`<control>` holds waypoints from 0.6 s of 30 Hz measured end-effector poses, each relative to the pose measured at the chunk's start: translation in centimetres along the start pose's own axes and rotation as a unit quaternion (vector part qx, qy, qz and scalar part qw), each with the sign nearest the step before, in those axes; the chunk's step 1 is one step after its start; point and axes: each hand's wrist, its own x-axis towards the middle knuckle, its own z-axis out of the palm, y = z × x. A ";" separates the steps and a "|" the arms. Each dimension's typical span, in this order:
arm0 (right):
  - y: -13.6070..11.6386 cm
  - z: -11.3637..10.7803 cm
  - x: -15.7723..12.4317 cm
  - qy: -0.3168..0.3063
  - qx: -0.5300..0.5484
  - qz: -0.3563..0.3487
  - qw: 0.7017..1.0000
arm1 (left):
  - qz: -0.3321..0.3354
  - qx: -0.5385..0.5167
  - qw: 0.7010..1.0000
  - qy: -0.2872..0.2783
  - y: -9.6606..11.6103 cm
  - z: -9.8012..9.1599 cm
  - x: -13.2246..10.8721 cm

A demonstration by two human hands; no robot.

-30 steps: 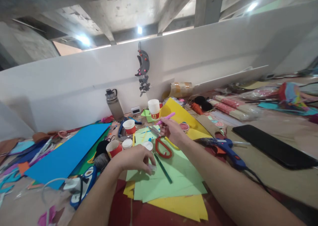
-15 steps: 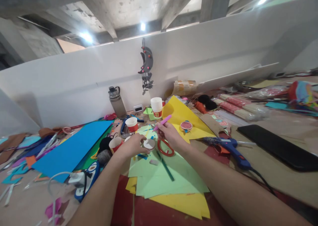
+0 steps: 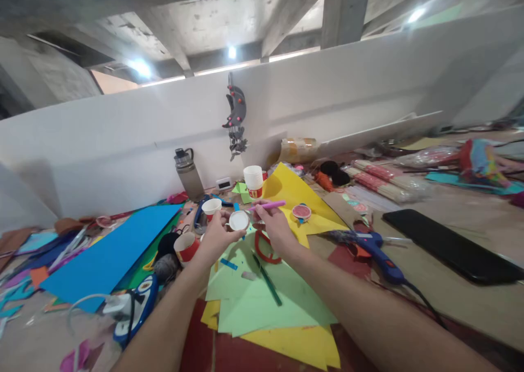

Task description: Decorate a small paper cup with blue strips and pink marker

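My left hand is closed around a small paper cup, lifted off the table with its white round bottom turned toward me. Beside it my right hand pinches a pink pen that lies level, its tip pointing left at the cup. Below both hands lie light green paper sheets on yellow sheets, with red-handled scissors, a dark green ruler and a small eraser on them.
Red-and-white paper cups stand about. A blue sheet lies left, a blue glue gun and a black slab right. A grey bottle stands by the white wall. Coloured scraps cover the left side.
My left hand left the eraser on the green paper, took up the small cup and raised it. My right hand tilted the pink pen level toward the cup.
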 end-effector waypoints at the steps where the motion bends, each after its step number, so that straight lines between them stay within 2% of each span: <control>1: 0.0 0.0 -0.1 0.005 0.001 0.002 1.000 | 0.003 -0.020 1.000 0.008 -0.2 0.3 0.0; 5: 0.7 0.1 0.0 0.028 -0.006 -0.003 1.000 | 0.045 -0.020 0.997 0.067 -0.5 1.1 -0.3; 9: 1.5 0.2 0.2 -0.005 0.007 -0.021 1.000 | 0.088 0.015 0.992 0.088 -0.1 1.5 -0.9; 13: 1.4 0.3 0.1 -0.044 -0.023 -0.065 0.997 | 0.092 0.007 0.992 0.080 0.2 1.6 -1.0; 18: 1.0 0.4 0.1 -0.025 -0.073 -0.087 0.993 | 0.056 -0.067 0.995 0.044 0.5 1.9 -0.9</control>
